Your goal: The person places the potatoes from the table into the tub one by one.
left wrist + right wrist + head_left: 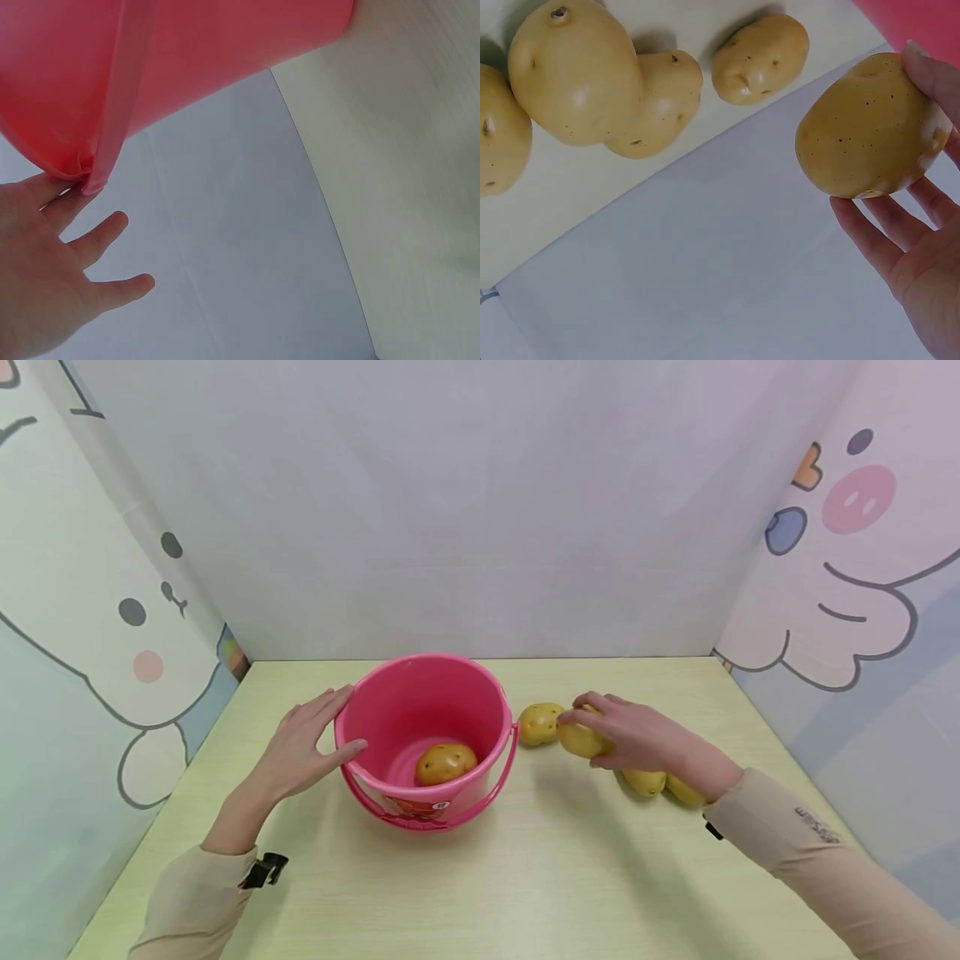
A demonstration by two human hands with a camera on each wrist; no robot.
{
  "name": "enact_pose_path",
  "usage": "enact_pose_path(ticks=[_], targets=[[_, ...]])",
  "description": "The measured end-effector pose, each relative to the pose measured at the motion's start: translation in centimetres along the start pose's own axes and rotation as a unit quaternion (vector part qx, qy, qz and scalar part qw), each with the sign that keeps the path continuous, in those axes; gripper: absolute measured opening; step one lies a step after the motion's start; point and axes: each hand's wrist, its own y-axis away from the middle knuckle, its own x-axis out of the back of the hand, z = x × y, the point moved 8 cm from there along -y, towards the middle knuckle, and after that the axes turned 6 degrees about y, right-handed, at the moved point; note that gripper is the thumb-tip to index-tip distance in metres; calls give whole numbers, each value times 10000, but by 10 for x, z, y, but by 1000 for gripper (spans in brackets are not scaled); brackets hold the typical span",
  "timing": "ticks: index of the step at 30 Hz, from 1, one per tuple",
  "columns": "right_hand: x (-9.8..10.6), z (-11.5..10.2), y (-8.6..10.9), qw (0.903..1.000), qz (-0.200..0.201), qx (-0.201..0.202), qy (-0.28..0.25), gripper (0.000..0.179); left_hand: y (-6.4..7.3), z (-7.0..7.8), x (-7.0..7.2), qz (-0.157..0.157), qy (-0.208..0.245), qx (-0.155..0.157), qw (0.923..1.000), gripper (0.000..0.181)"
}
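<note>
A pink bucket (427, 693) stands on the table, with one yellow potato (446, 764) lying inside it. My left hand (303, 747) rests at the bucket's left rim, thumb reaching over the edge. In the left wrist view, some fingers (97, 238) of that hand stick out straight and spread, while others touch the rim by the handle joint. Right of the bucket, my right hand (633, 735) holds another potato (870, 127) between thumb and fingertips, above the table. Several more potatoes (761, 60) lie below and around that hand, some partly hidden by it in the head view.
The bucket's pink handle (504, 781) hangs down along its front. A pale wooden table (465, 893) ends at a light grey back wall (480, 510). Cartoon-printed panels (847, 543) border both sides.
</note>
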Motion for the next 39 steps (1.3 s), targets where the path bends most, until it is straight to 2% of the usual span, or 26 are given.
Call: enact_pose_path(ticks=[13, 27, 39], targets=[[26, -6, 1, 9990, 274, 222, 268, 58, -1, -1, -2, -56, 19, 58, 10000, 77], [49, -7, 0, 9992, 186, 119, 334, 60, -1, -1, -1, -23, 18, 33, 10000, 77], [73, -8, -4, 9973, 374, 321, 548, 60, 0, -2, -1, -38, 49, 41, 10000, 77]])
